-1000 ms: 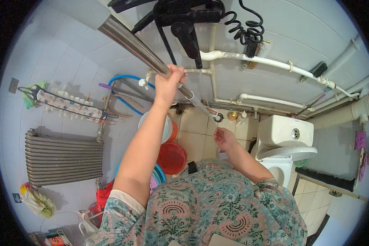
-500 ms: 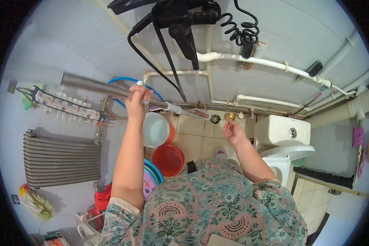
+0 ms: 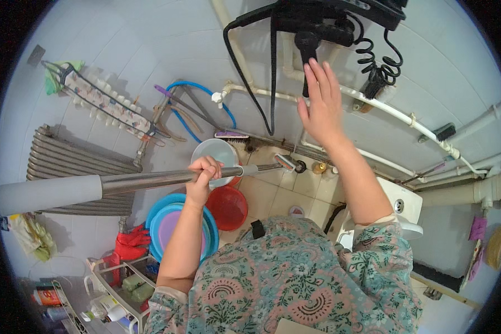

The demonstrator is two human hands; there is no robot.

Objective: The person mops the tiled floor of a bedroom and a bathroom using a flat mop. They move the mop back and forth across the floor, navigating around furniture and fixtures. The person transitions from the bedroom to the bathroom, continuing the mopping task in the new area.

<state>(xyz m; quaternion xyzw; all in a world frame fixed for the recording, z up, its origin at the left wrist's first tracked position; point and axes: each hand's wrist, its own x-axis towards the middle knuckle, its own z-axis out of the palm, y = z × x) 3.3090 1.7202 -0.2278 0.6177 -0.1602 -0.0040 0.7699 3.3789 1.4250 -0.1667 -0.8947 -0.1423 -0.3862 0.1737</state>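
Note:
A long steel pole (image 3: 150, 181) with a thick grey grip crosses in front of me from the left edge. My left hand (image 3: 205, 172) is wrapped around its shaft, above the buckets. At its far end a small flat head (image 3: 285, 162) with an orange strip is down by the floor drain (image 3: 300, 166). My right hand (image 3: 324, 108) is raised, its fingers stretched out and holding nothing. Its fingertips overlap the lower part of a black hair dryer (image 3: 307, 42) hanging on the wall; whether they touch it I cannot tell.
White pipes (image 3: 381, 106) run along the wall. On the left stand a pale bucket (image 3: 214, 149), a red basin (image 3: 228, 207) and stacked blue basins (image 3: 157, 214), near a radiator (image 3: 78, 172). A white toilet (image 3: 395, 195) is at the right. A purple-backed brush (image 3: 232, 134) leans by the wall.
My left hand has moved down toward me, and the pole's grip end has swung lower. My right hand has risen from near the floor bottle to the hair dryer. The view has shifted left.

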